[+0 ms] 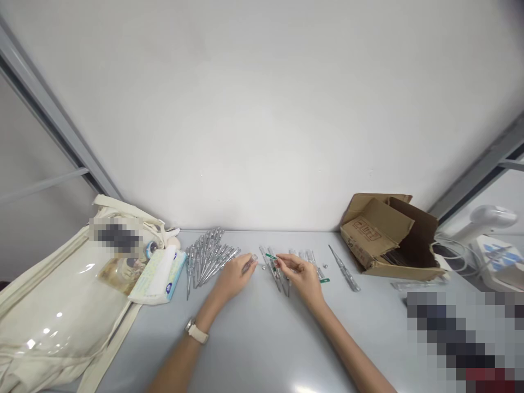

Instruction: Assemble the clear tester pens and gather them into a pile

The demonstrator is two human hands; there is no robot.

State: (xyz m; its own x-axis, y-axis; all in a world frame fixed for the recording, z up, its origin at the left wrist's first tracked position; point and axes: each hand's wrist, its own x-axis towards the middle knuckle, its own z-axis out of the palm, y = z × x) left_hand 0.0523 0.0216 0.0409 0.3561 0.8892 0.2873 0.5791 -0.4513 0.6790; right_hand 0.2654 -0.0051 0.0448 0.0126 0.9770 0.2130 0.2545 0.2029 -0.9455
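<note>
Left of the cardboard box (pixel 380 234), on the surface (pixel 254 338), the right hand (pixel 301 275) holds a green clip (pixel 271 256) in a narrow grip over loose tester pens (pixel 283 279). The left hand (pixel 233 278), farther left of the box, grips 1 pen barrel (pixel 249 266). Judged step: clip fitting. Next move: align clip to barrel.

A pale grey table (pixel 262 338) is filling the lower part of the view, and a plain white wall (pixel 262 109) is rising straight behind the table's far edge. Beyond the table's left end a grey metal frame bar (pixel 49 114) is slanting upward, and beyond the table's right end a second bar (pixel 478 169) is doing the same. Soft, even light is falling on the table, leaving faint glare at its near edge.
</note>
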